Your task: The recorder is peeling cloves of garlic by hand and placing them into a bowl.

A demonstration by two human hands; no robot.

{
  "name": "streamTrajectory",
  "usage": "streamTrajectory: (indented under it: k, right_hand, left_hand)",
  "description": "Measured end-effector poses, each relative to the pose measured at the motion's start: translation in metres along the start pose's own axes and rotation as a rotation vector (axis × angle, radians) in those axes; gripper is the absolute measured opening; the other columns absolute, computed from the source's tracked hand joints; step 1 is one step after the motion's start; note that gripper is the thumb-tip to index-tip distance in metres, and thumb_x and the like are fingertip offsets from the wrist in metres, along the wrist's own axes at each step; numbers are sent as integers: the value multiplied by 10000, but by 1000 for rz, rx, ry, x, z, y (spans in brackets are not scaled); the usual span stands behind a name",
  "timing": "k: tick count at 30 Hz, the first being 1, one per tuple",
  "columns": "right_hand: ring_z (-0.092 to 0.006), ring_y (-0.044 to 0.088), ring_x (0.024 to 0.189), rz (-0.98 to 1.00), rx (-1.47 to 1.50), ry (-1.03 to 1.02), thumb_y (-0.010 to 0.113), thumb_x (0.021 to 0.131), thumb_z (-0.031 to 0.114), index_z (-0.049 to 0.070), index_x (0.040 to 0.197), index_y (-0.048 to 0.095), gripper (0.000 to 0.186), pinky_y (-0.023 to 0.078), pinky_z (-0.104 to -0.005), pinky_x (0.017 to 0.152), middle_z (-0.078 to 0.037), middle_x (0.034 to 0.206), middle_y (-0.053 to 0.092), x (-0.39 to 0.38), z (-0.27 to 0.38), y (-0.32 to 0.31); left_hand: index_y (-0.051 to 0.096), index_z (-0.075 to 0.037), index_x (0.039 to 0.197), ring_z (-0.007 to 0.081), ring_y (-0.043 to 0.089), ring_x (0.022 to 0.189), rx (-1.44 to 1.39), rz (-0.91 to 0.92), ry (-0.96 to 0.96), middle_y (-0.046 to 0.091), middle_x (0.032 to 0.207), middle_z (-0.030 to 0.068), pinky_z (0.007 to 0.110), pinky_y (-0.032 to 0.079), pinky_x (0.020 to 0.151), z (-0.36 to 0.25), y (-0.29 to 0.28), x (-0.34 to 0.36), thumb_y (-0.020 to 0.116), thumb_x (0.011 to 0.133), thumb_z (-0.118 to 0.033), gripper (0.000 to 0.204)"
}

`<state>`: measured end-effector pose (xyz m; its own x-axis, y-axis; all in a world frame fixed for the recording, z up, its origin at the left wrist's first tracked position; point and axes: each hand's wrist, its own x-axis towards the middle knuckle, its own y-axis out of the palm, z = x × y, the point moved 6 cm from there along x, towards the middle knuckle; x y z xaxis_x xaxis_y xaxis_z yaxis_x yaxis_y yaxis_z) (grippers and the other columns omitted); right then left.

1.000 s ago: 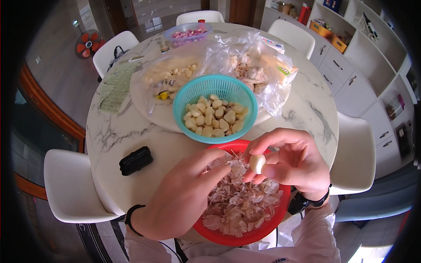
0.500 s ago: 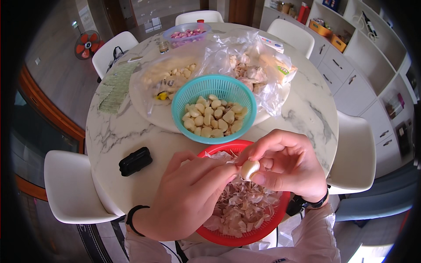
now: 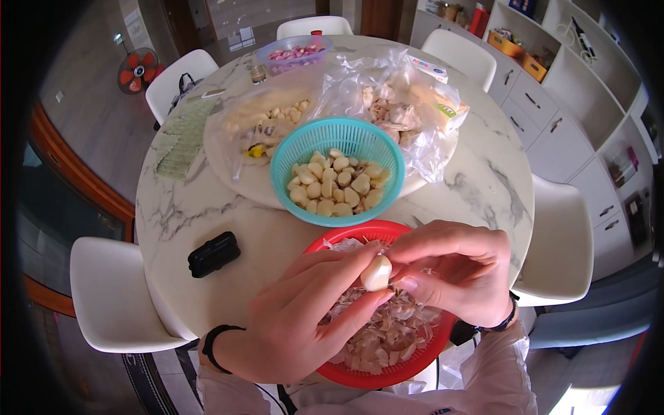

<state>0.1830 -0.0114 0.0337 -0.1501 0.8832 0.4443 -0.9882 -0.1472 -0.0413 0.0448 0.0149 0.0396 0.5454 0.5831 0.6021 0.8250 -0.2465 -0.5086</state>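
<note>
1. A pale garlic clove (image 3: 376,272) is pinched between both hands, just above the near-centre of the red basket (image 3: 408,366), which sits at the bench's near edge.
2. The left hand (image 3: 297,325) is closed on the clove, thumb & forefinger pressed to its left side; the right hand (image 3: 453,266) is curled shut around its right side, fingertips at the clove's lower end.
3. For a clean peel, the clove is best kept low over the red basket so loose skin drops onto the papery skins (image 3: 387,332) already piled there, not onto the bench (image 3: 207,207).
4. Skin is judged easiest lifted from the root end w/ a nail, while the other hand only steadies; hard squeezing would bruise the clove.
5. Just beyond, the teal basket (image 3: 337,169) holds peeled cloves (image 3: 335,183), so a short reach fwd is all a finished clove needs.
6. Further out: clear plastic bags (image 3: 394,104) w/ more garlic, a lidded tub (image 3: 294,54) of pinkish bits, a black case (image 3: 214,254) at left, a green cloth (image 3: 181,135).
7. Hard to tell: whether skin remains on the clove's underside, as it is covered by fingers. Approx. 1/2 of the red basket is hidden by the hands. Bag contents are blurred by glare & creases; the tub's contents are too small to identify. Both forearms are cut off at the lower edge.
</note>
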Motion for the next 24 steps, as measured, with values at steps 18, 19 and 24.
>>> streamTrajectory:
  k: [18,19,24]
  right_hand:
    - [-206,630,778,-72,-248,-103,639,661,-92,-36,838,622,186,505,-273,669,-131,873,636,-5,5,-2]
    - [-206,630,778,-72,-248,-103,639,661,-92,-36,838,622,186,505,-273,669,-131,873,636,-5,5,-2]
    - [-205,631,772,-68,-320,-89,649,639,-86,-33,792,614,166,504,-271,674,-128,841,635,-6,8,-1]
  left_hand:
    - [566,24,1016,232,608,744,147,-20,227,613,866,122,284,509,616,-12,3,1,679,616,51,416]
    - [567,25,1011,233,608,739,162,-16,233,612,874,120,288,510,617,-12,3,1,679,614,53,414]
    - [566,28,1009,239,604,735,169,-7,272,609,883,118,303,510,621,-10,6,-2,677,615,55,410]
